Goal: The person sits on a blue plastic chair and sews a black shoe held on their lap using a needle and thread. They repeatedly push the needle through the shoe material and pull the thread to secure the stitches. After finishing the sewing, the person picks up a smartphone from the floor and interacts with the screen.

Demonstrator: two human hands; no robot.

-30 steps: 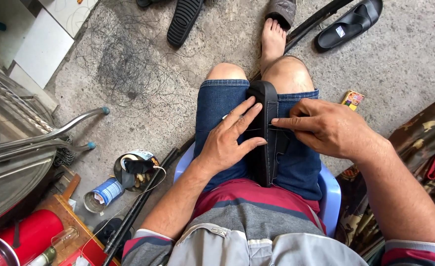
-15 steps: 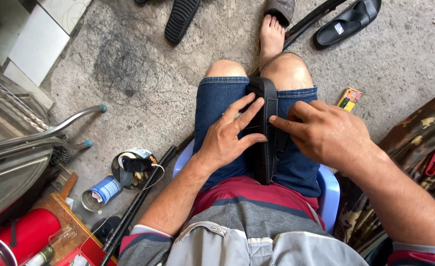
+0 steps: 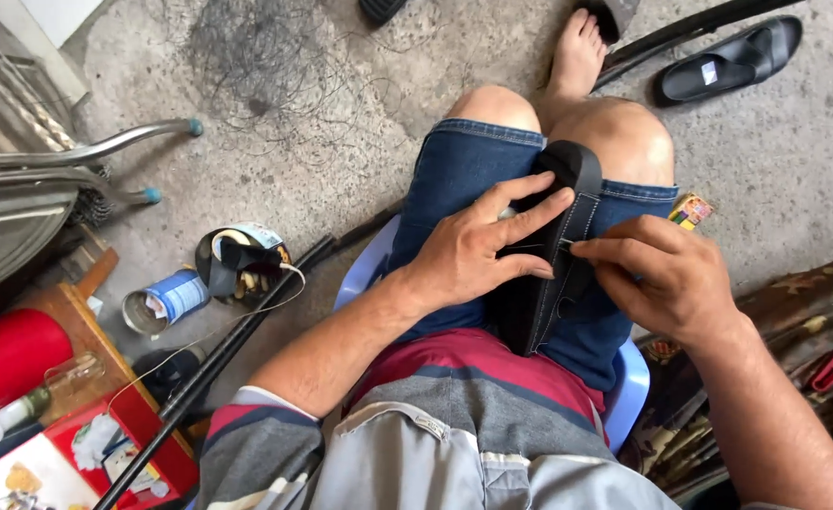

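The concrete floor fills the view from nine o'clock round to three; I sit on a pale blue plastic stool at the centre, my denim shorts over both thighs; a folded metal frame lies at nine o'clock, a red cylinder at eight. The black sandal lies along my lap between the thighs, toe end toward twelve o'clock. My left hand presses flat on its left side, fingers spread, not clenched; my right hand is at its right edge, thumb and forefinger pinched on a thin needle-like tool touching the stitched seam. Another black sandal lies at one o'clock; a blue-and-white tin sits at eight o'clock.
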